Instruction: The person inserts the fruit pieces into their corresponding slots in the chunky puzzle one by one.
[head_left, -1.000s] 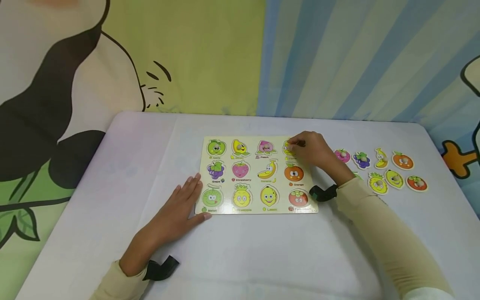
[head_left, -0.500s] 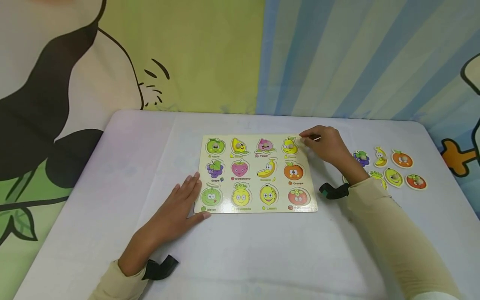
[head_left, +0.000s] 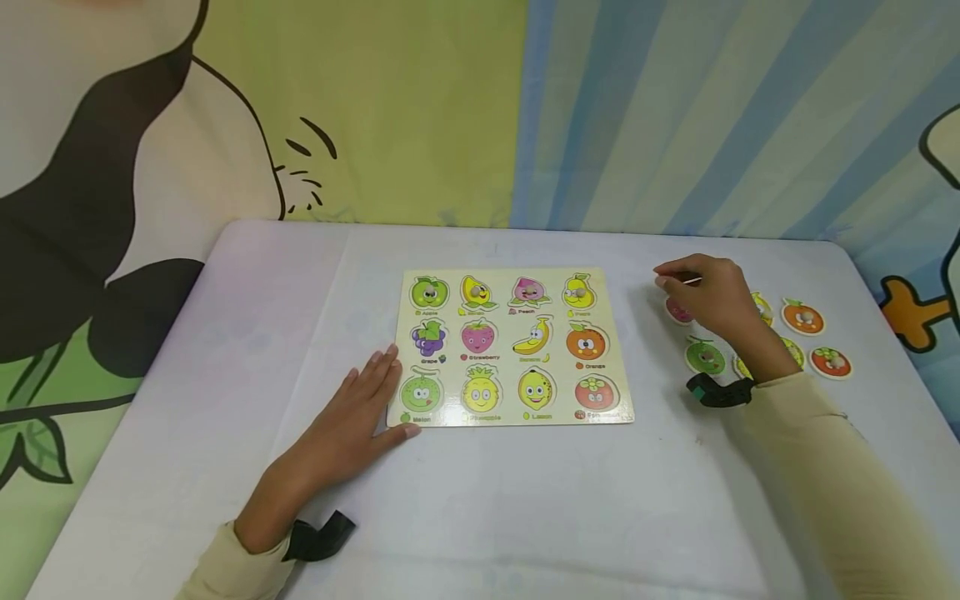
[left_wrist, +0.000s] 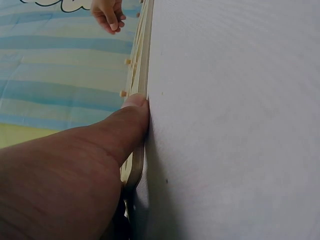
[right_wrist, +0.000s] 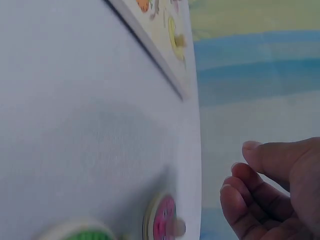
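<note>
A cream fruit puzzle board [head_left: 504,287] lies flat in the head view, with knobbed apple, mango, peach and pear [head_left: 579,292] pieces in its top row. My left hand [head_left: 348,429] rests flat with straight fingers at the board's left edge; its thumb [left_wrist: 132,112] touches the lower edge. My right hand [head_left: 712,296] is raised over the loose pieces right of the board, thumb and fingers loosely bent and apart, holding nothing. Nearest to it are the strawberry piece [head_left: 678,312] and the melon piece [head_left: 705,357]. The hand hides the grape piece and covers part of the banana piece [head_left: 763,308].
Farther right on the white-covered table [head_left: 525,500] lie an orange piece [head_left: 803,317] and a red persimmon piece [head_left: 831,362]. A lemon piece [head_left: 795,350] shows partly behind the right wrist. A cartoon-printed wall [head_left: 420,117] stands along the table's back edge.
My right hand has let go of the pear piece, now seated in the board's top right, and moved right over the loose pieces. My left hand stays put.
</note>
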